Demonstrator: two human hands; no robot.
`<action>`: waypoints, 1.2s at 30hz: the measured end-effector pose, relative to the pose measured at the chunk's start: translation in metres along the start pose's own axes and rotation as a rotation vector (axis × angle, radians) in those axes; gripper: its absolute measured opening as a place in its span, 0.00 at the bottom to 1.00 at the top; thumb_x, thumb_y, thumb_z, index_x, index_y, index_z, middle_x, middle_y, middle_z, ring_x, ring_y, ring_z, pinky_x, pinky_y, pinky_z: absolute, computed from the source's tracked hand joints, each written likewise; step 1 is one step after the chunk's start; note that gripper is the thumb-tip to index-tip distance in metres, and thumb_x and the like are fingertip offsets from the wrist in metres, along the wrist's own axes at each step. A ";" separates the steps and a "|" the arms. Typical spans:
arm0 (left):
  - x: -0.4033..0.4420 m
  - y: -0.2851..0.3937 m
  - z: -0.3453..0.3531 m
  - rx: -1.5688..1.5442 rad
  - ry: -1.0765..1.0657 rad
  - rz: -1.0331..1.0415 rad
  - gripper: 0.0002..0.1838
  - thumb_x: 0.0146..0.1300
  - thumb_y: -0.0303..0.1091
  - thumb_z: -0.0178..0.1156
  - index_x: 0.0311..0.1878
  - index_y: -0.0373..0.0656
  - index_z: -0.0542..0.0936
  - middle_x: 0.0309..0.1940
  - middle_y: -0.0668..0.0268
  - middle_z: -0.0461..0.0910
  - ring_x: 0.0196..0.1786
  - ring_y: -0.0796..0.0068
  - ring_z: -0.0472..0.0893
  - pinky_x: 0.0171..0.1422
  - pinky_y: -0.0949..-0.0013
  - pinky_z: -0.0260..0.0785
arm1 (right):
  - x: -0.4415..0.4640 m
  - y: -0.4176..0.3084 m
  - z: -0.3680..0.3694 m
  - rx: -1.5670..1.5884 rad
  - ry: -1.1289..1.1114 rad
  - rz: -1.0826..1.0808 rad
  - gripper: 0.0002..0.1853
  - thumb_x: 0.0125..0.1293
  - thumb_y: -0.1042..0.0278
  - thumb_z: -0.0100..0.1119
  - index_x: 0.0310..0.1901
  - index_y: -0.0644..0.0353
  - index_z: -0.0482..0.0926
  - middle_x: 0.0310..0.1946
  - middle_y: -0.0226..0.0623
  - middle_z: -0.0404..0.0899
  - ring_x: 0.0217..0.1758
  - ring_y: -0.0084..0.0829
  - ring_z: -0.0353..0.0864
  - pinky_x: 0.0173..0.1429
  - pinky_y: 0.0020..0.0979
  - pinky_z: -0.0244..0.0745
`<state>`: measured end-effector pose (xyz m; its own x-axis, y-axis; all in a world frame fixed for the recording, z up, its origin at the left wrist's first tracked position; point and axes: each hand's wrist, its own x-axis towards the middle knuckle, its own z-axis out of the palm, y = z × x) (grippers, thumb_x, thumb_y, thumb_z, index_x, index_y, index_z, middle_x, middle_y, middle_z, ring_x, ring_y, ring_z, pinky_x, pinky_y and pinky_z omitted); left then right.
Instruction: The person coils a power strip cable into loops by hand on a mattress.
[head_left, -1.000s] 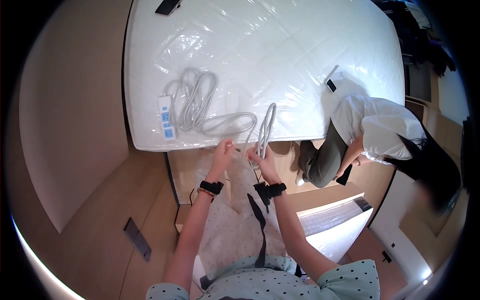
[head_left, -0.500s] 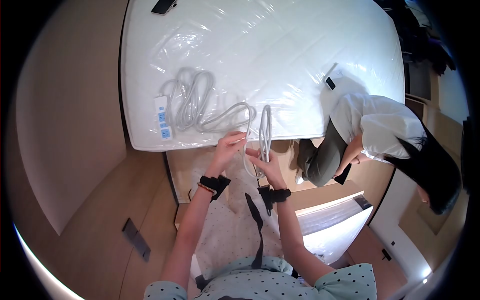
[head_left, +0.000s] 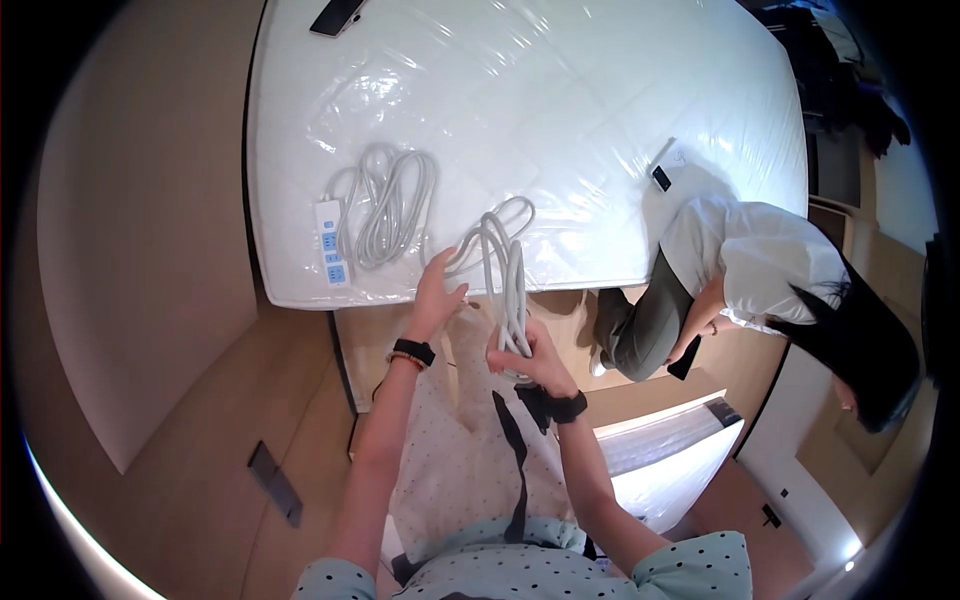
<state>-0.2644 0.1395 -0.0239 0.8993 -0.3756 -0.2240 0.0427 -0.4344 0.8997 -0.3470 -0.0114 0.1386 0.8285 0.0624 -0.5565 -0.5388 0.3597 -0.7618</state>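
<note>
My right hand [head_left: 535, 358] is closed around a folded bundle of grey-white power cable [head_left: 512, 290], whose loops rise over the mattress edge. Left of it, my left hand [head_left: 436, 297] has its thumb and fingers apart. Its fingertips are close to a loose loop of the same cable; whether they touch it I cannot tell. On the plastic-wrapped mattress [head_left: 590, 110] lies a white power strip [head_left: 330, 243] with blue socket faces. Beside the strip, more of the cable [head_left: 392, 215] rests in long loops.
A co-worker [head_left: 770, 260] in a white top bends at the right edge of the mattress, a dark phone-like object [head_left: 684, 358] at their hand. Another phone [head_left: 338, 16] lies at the far left of the mattress. A plastic-wrapped item [head_left: 670, 465] stands lower right.
My left hand has let go of the cable strand and moved left and slightly up, its fingers spreading. My right hand has moved slightly down and now grips a thicker bundle.
</note>
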 end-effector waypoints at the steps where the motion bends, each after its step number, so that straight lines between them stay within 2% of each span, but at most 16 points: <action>1: 0.002 -0.009 0.003 0.039 -0.078 0.044 0.26 0.52 0.27 0.62 0.56 0.40 0.70 0.52 0.56 0.73 0.54 0.57 0.73 0.58 0.64 0.66 | -0.002 -0.009 0.000 -0.009 -0.027 -0.003 0.08 0.54 0.74 0.64 0.32 0.62 0.74 0.22 0.31 0.76 0.26 0.19 0.75 0.31 0.22 0.68; 4: 0.009 -0.025 0.004 -0.031 -0.090 -0.184 0.24 0.55 0.30 0.60 0.56 0.39 0.70 0.50 0.55 0.75 0.54 0.60 0.75 0.57 0.65 0.66 | -0.004 -0.023 -0.002 -0.042 -0.046 -0.040 0.10 0.54 0.76 0.64 0.37 0.62 0.74 0.25 0.29 0.77 0.28 0.19 0.76 0.33 0.21 0.70; 6: 0.015 -0.031 -0.002 0.010 -0.002 -0.209 0.20 0.55 0.31 0.61 0.52 0.38 0.73 0.45 0.55 0.78 0.50 0.62 0.77 0.56 0.66 0.67 | -0.006 -0.025 -0.006 -0.077 0.023 -0.096 0.10 0.53 0.78 0.64 0.36 0.63 0.75 0.26 0.31 0.78 0.29 0.20 0.77 0.34 0.21 0.71; 7: 0.017 -0.032 -0.005 0.030 0.042 -0.222 0.19 0.56 0.32 0.61 0.51 0.37 0.75 0.42 0.55 0.79 0.49 0.62 0.78 0.55 0.66 0.67 | -0.004 -0.030 -0.003 0.022 0.105 -0.118 0.09 0.53 0.80 0.61 0.36 0.65 0.75 0.27 0.33 0.79 0.30 0.22 0.78 0.35 0.22 0.72; 10: 0.022 -0.013 -0.027 0.086 -0.056 -0.328 0.14 0.57 0.35 0.60 0.45 0.37 0.78 0.32 0.59 0.81 0.43 0.66 0.81 0.50 0.69 0.69 | 0.002 -0.031 -0.005 0.018 0.389 -0.223 0.09 0.53 0.81 0.61 0.37 0.66 0.74 0.26 0.34 0.78 0.29 0.24 0.79 0.36 0.24 0.73; 11: 0.024 -0.003 -0.034 0.179 -0.102 -0.314 0.15 0.58 0.38 0.58 0.45 0.39 0.79 0.30 0.60 0.82 0.41 0.65 0.81 0.47 0.70 0.69 | 0.007 -0.026 -0.007 0.001 0.438 -0.270 0.09 0.56 0.76 0.60 0.38 0.66 0.73 0.25 0.36 0.77 0.27 0.25 0.77 0.35 0.25 0.71; 13: 0.025 0.013 -0.042 0.366 -0.198 -0.293 0.16 0.60 0.43 0.55 0.45 0.43 0.79 0.26 0.64 0.82 0.36 0.64 0.81 0.41 0.70 0.69 | 0.011 -0.026 -0.004 -0.047 0.524 -0.267 0.09 0.57 0.77 0.60 0.39 0.66 0.73 0.26 0.36 0.77 0.29 0.24 0.78 0.36 0.24 0.72; 16: 0.030 0.019 -0.044 0.384 -0.315 -0.369 0.17 0.61 0.46 0.52 0.42 0.45 0.81 0.26 0.66 0.83 0.33 0.68 0.80 0.37 0.73 0.67 | 0.020 -0.024 0.000 -0.132 0.575 -0.277 0.09 0.58 0.78 0.61 0.39 0.67 0.74 0.27 0.33 0.78 0.31 0.23 0.79 0.37 0.22 0.72; 19: 0.027 0.039 -0.042 -0.086 -0.077 -0.433 0.14 0.62 0.40 0.53 0.42 0.43 0.82 0.28 0.65 0.84 0.32 0.74 0.80 0.40 0.74 0.68 | 0.037 -0.023 0.003 -0.148 0.578 -0.330 0.05 0.58 0.78 0.60 0.36 0.66 0.74 0.27 0.32 0.78 0.31 0.21 0.79 0.36 0.21 0.71; 22: 0.025 0.060 -0.047 -0.302 0.058 -0.383 0.11 0.61 0.32 0.54 0.44 0.41 0.81 0.36 0.64 0.84 0.35 0.80 0.79 0.43 0.76 0.68 | 0.055 -0.029 0.000 -0.167 0.596 -0.373 0.05 0.58 0.79 0.60 0.35 0.65 0.74 0.26 0.32 0.78 0.30 0.22 0.79 0.35 0.21 0.70; 25: 0.022 0.071 -0.053 -0.285 0.266 -0.196 0.12 0.60 0.25 0.54 0.46 0.39 0.81 0.41 0.63 0.83 0.36 0.82 0.78 0.44 0.77 0.68 | 0.070 -0.025 -0.009 -0.186 0.583 -0.327 0.06 0.59 0.76 0.60 0.34 0.65 0.72 0.26 0.34 0.77 0.29 0.23 0.79 0.36 0.23 0.71; 28: 0.021 0.082 -0.061 -0.313 0.266 -0.131 0.17 0.65 0.27 0.52 0.56 0.37 0.74 0.39 0.66 0.83 0.38 0.86 0.77 0.48 0.79 0.66 | 0.080 -0.019 -0.013 -0.126 0.535 -0.280 0.10 0.58 0.71 0.63 0.35 0.66 0.72 0.26 0.34 0.77 0.29 0.24 0.79 0.36 0.24 0.71; 29: 0.019 0.087 -0.064 -0.398 0.229 -0.139 0.17 0.64 0.26 0.53 0.56 0.37 0.74 0.41 0.64 0.83 0.38 0.86 0.76 0.47 0.78 0.67 | 0.081 -0.018 -0.012 -0.096 0.517 -0.250 0.10 0.57 0.71 0.63 0.35 0.66 0.72 0.26 0.33 0.77 0.29 0.24 0.79 0.36 0.24 0.71; 31: 0.015 0.103 -0.070 -0.570 0.146 -0.156 0.19 0.62 0.24 0.54 0.57 0.38 0.73 0.43 0.61 0.82 0.38 0.86 0.76 0.46 0.78 0.67 | 0.085 -0.014 -0.010 -0.094 0.473 -0.202 0.13 0.57 0.67 0.65 0.37 0.66 0.73 0.27 0.32 0.76 0.32 0.23 0.78 0.37 0.24 0.72; 34: 0.000 0.104 -0.071 -0.416 -0.166 -0.161 0.24 0.63 0.24 0.54 0.63 0.37 0.65 0.44 0.60 0.81 0.39 0.85 0.77 0.49 0.78 0.66 | 0.101 0.002 -0.015 0.038 0.348 -0.088 0.15 0.58 0.64 0.64 0.38 0.66 0.73 0.30 0.34 0.78 0.36 0.24 0.78 0.39 0.25 0.72; 36: -0.013 0.102 -0.056 -0.579 -0.170 -0.156 0.28 0.63 0.22 0.53 0.66 0.37 0.59 0.42 0.61 0.82 0.41 0.83 0.77 0.51 0.78 0.67 | 0.107 0.005 -0.008 0.154 0.355 0.026 0.15 0.59 0.63 0.61 0.40 0.68 0.74 0.33 0.39 0.80 0.34 0.24 0.77 0.39 0.25 0.71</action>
<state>-0.2474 0.1462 0.0920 0.7839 -0.4890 -0.3825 0.4397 0.0024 0.8981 -0.2619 -0.0105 0.0728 0.6957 -0.2428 -0.6760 -0.5076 0.4997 -0.7019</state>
